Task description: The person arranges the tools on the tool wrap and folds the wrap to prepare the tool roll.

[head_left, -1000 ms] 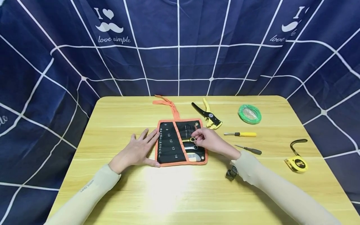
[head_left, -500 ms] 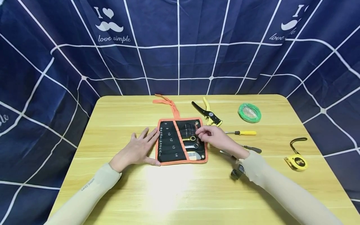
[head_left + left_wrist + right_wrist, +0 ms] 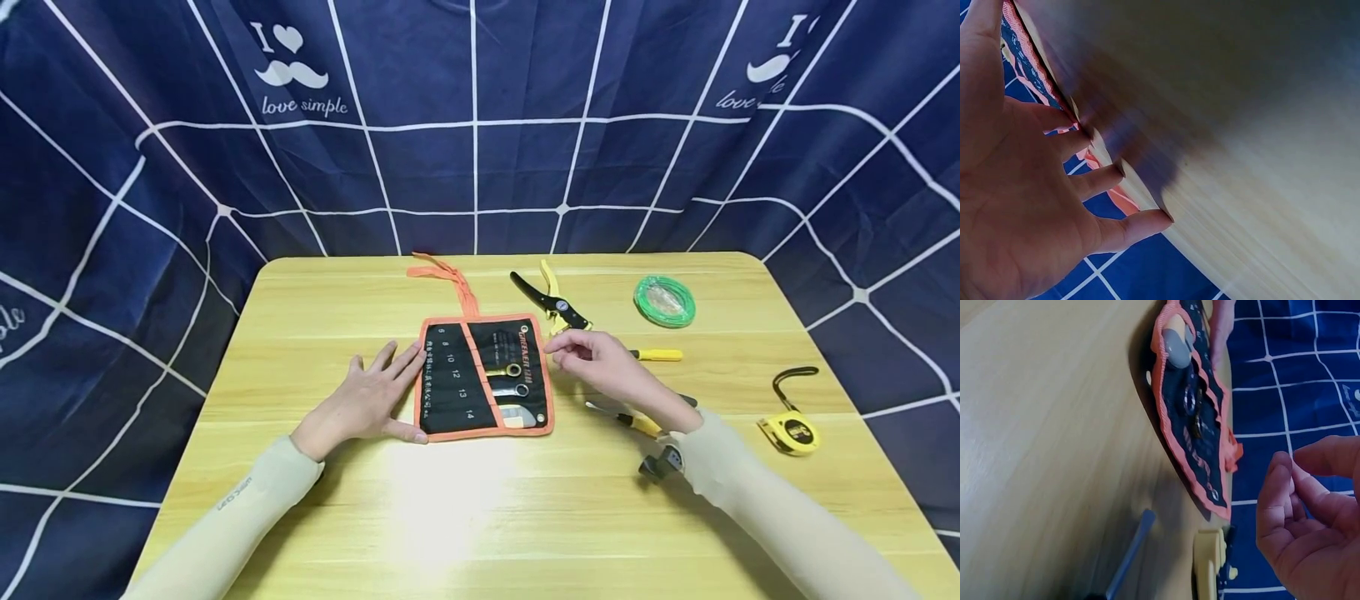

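Left hand (image 3: 358,406) flat, fingers spread, pressing the left edge of the tool pouch (image 3: 483,377) on the table (image 3: 465,517). Right hand (image 3: 600,360) just right of the pouch, fingers loosely curled, holding nothing – between picks. Pliers (image 3: 558,310) lie just beyond it; next move likely calls for a reach and a firm pinch.

From my station I log the right hand (image 3: 600,367) at centre right of the head view as covering the shaft of the yellow-handled screwdriver (image 3: 656,354) and most of the dark-handled one behind the wrist. The left wrist view blurs the table (image 3: 1260,156) and crops the left hand (image 3: 1016,206) at its left edge. The pouch (image 3: 1194,419) lettering in the right wrist view is too small for me to read.
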{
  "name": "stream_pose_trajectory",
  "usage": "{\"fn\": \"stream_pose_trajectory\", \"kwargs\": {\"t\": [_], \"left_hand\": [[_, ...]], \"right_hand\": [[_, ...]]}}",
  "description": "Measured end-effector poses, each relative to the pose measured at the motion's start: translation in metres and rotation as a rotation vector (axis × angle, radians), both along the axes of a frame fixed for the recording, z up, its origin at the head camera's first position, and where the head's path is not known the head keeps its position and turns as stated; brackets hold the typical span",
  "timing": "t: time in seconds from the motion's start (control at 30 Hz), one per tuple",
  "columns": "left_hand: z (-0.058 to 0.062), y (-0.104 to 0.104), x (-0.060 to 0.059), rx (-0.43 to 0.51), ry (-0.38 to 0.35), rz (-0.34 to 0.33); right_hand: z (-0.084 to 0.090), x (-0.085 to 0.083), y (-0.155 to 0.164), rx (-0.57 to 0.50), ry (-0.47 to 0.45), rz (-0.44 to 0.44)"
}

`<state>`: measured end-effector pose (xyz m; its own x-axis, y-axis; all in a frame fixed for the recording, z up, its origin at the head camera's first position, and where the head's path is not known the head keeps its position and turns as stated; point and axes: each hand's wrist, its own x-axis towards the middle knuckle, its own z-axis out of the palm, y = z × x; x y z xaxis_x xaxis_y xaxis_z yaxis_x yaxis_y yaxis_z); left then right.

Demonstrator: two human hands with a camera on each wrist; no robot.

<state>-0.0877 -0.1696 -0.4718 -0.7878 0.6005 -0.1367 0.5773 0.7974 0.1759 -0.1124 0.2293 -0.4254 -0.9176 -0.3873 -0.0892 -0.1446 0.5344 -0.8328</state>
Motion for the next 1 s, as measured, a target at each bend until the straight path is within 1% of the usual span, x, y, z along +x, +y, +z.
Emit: {"fn": "stream_pose_trajectory", "kwargs": {"t": [0.2, 0.5, 0.73, 0.9, 1.0], "left_hand": [[0.001, 0.001, 0.0, 0.002, -0.008, 0.005], [0.002, 0.001, 0.001, 0.002, 0.0, 0.003], [0.0, 0.001, 0.001, 0.0, 0.022, -0.004], [0.0, 0.001, 0.001, 0.002, 0.02, -0.003], [0.0, 0.002, 0.001, -0.002, 0.013, 0.002]], "right_hand": [[0.006, 0.007, 0.015, -0.007, -0.001, -0.036], [0.01, 0.02, 0.041, -0.034, -0.006, -0.085], [0.012, 0.035, 0.062, -0.037, 0.014, -0.109], [0.011, 0.047, 0.076, -0.036, 0.037, -0.128], [0.01, 0.053, 0.086, -0.014, 0.051, -0.138]]}}
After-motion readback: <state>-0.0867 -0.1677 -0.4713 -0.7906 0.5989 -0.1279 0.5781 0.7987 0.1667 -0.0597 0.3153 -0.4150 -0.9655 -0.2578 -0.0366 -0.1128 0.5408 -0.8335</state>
